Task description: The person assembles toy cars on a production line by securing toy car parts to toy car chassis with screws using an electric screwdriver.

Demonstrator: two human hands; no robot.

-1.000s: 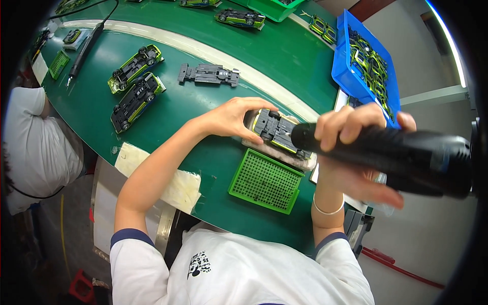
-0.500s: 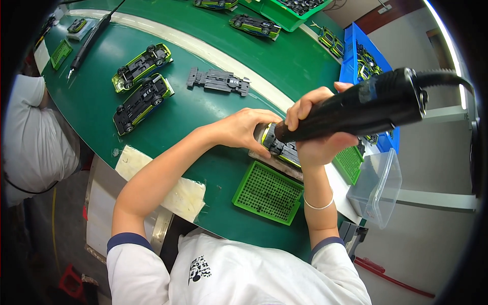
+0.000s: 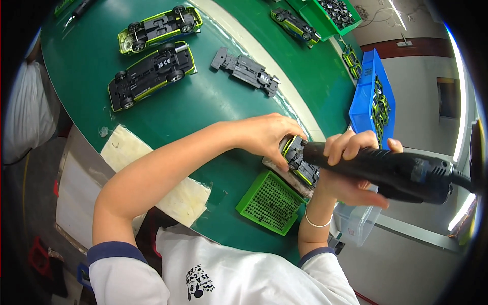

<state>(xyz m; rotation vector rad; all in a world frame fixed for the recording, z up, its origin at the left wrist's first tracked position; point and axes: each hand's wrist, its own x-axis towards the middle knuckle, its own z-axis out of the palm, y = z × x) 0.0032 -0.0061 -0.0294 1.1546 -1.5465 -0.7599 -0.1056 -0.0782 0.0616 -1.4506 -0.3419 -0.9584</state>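
Note:
My left hand (image 3: 268,135) curls around the end of an upside-down toy car (image 3: 304,163), thumb on the near side and fingers on the far side. The car has a black underside and yellow-green edges, and rests on a pale, worn block (image 3: 287,179). In my right hand (image 3: 351,165) is a thick black electric screwdriver (image 3: 401,173), its fingers wrapped around the body. The tool's front end is over the car's underside, close to my left fingers. Its bit and any screw there are hidden.
Two upside-down toy cars (image 3: 152,72) and a loose grey chassis (image 3: 246,71) lie on the green table. A green perforated tray (image 3: 248,197) holds small dark pieces. Beyond stand a blue bin (image 3: 367,84) of car bodies and a green bin (image 3: 311,19). Another person's sleeve (image 3: 30,112) shows at left.
My view has turned and shifted, so the table things sit differently in the picture. The screwdriver's rear end has swung nearer to me. Both hands keep their holds.

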